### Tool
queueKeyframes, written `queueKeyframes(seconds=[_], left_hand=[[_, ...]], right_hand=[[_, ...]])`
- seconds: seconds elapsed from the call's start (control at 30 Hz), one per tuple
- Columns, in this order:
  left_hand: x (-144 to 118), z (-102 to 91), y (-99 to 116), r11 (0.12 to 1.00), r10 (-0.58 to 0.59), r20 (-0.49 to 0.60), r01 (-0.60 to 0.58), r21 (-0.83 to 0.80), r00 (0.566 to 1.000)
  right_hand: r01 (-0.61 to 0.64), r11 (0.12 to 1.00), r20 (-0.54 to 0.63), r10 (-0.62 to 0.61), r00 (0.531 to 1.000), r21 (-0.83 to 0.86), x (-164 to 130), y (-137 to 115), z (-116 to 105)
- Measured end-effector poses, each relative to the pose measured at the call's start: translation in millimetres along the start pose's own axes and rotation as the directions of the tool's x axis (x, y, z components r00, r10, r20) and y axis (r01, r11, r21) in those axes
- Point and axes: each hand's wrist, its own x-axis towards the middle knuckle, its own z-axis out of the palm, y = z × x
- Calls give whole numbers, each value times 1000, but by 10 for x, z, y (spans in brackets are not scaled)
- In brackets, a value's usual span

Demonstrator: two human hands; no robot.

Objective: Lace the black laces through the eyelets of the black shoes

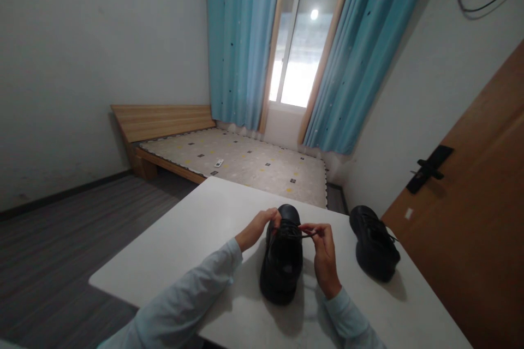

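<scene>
A black lace-up shoe (281, 272) rests on the white table (172, 251), its toe pointing away from me. At the shoe's left side, my left hand (264, 224) grips its upper near the laces; some fingertips are hidden behind the shoe. On the other side, my right hand (325, 253) pinches a dark shoelace (307, 235) between thumb and fingers, drawn out to the right of the shoe. The second black shoe (374, 245) sits apart near the table's right edge, a lace end sticking out from it.
Beyond the table stands a low wooden bed with a patterned mattress (245, 161), and a small white remote (219, 163) lies on it. Blue curtains (245, 38) flank a window at the back. To the right is a brown door (470, 218) with a black handle (428, 169).
</scene>
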Motion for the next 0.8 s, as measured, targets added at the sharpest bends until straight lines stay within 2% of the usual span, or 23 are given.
queueKeyframes(seconds=[0.17, 0.33, 0.43, 0.53, 0.6, 0.67, 0.73, 0.8], left_hand=[[31, -38, -15, 991, 5, -112, -20, -134, 994], [54, -71, -11, 975, -41, -269, -21, -222, 962], [58, -81, -9, 976, -18, -292, -47, -213, 956], [55, -74, 18, 991, 14, -256, -47, -127, 966], [46, -61, 46, 1000, 28, -212, -30, -5, 977], [32, -44, 67, 990, 39, -167, -16, 139, 985], [16, -26, 66, 969, 49, -122, -17, 247, 991], [3, -11, 39, 954, 57, -67, -34, 299, 996]], right_hand=[[-49, 965, -34, 59, 998, 258, 51, -59, -35], [-68, 895, -66, 108, 992, 442, 127, -154, -91], [-81, 856, -85, 143, 986, 510, 187, -201, -156], [-149, 823, -42, 205, 978, 548, 238, -230, -223], [-158, 839, -43, 211, 976, 521, 256, -227, -247], [-129, 902, -81, 177, 981, 412, 257, -203, -245], [-96, 971, -109, 121, 987, 218, 242, -166, -220], [-70, 998, -74, 69, 995, -3, 216, -128, -181]])
